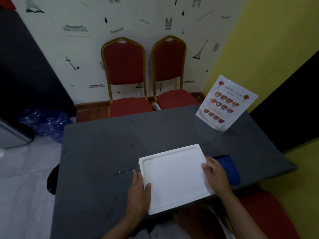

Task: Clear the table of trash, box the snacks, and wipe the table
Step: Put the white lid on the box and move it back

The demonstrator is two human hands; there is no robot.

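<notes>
A white foam box (174, 176) with its lid shut lies on the dark grey table (103, 152), near the front edge. My left hand (139, 188) grips the box's left side, thumb resting on the lid. My right hand (215, 173) holds the right side, fingers on the lid's edge. A folded blue cloth (229, 169) lies flat on the table just right of the box, partly hidden behind my right hand. A few small wet spots (124, 170) show on the tablecloth left of the box.
A standing menu card (226, 102) sits at the table's far right corner. Two red chairs (127, 73) with gold frames stand against the far wall. Blue water bottles (46, 123) lie on the floor at left. A red seat (262, 213) is at lower right.
</notes>
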